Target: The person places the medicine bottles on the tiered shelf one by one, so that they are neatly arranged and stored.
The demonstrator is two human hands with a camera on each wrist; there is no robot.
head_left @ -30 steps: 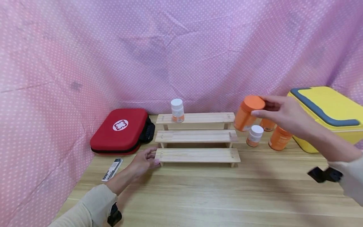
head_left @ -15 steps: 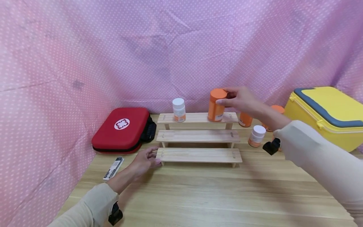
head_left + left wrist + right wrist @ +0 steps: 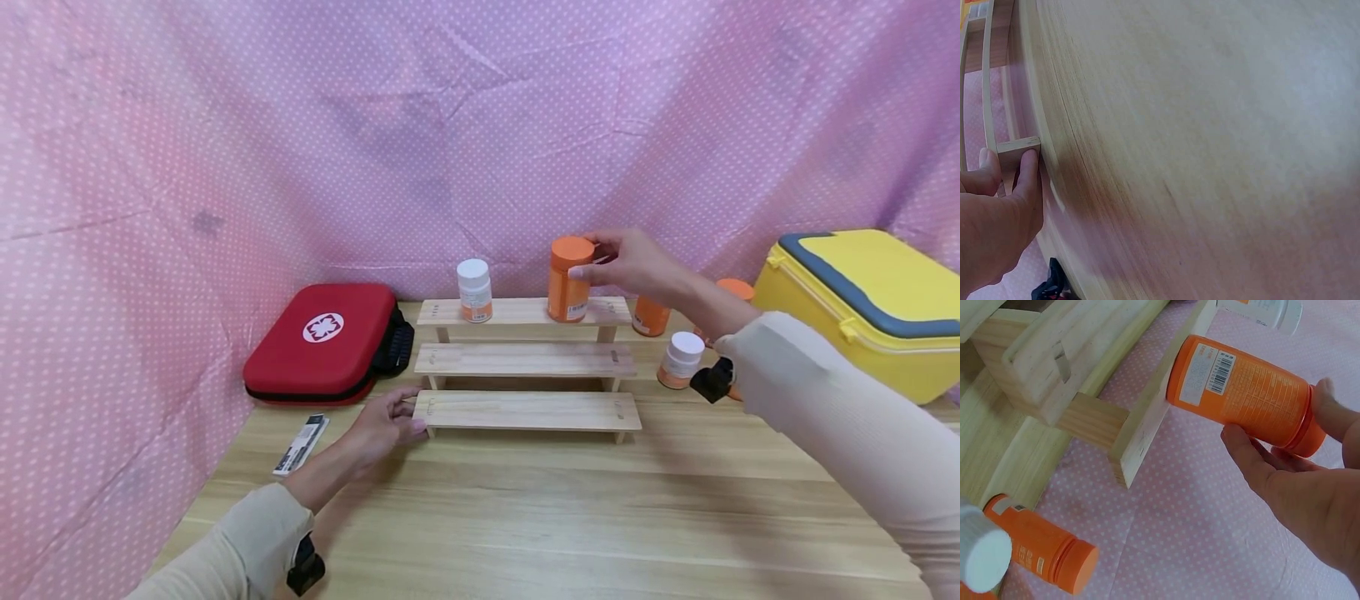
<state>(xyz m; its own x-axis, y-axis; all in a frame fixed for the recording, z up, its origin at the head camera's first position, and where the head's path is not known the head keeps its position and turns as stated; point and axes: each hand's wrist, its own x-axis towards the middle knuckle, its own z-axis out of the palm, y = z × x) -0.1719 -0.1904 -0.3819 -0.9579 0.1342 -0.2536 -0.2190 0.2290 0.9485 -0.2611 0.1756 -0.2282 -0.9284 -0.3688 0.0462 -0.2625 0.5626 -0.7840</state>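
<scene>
A three-step wooden rack (image 3: 525,360) stands on the table. My left hand (image 3: 381,427) holds the left end of its lowest step; in the left wrist view, thumb and a finger pinch round the wooden support (image 3: 1019,147). On the top step, right of the middle, an orange bottle (image 3: 567,283) stands upright, its base on the board. My right hand (image 3: 630,267) grips this bottle near its orange lid from the right, as the right wrist view also shows, with the label and barcode (image 3: 1222,372) facing that camera. A white-capped bottle (image 3: 475,292) stands left on the same step.
Right of the rack stand another white-capped bottle (image 3: 681,360) and several orange bottles (image 3: 650,317), partly hidden by my right arm. Beyond them is a yellow box (image 3: 847,325). A red first-aid case (image 3: 322,346) and a small flat packet (image 3: 302,445) lie at left.
My right hand has carried the orange bottle leftward from beside the rack onto the top step, and the bottle has shifted slightly left there. My left hand has stayed at the lowest step.
</scene>
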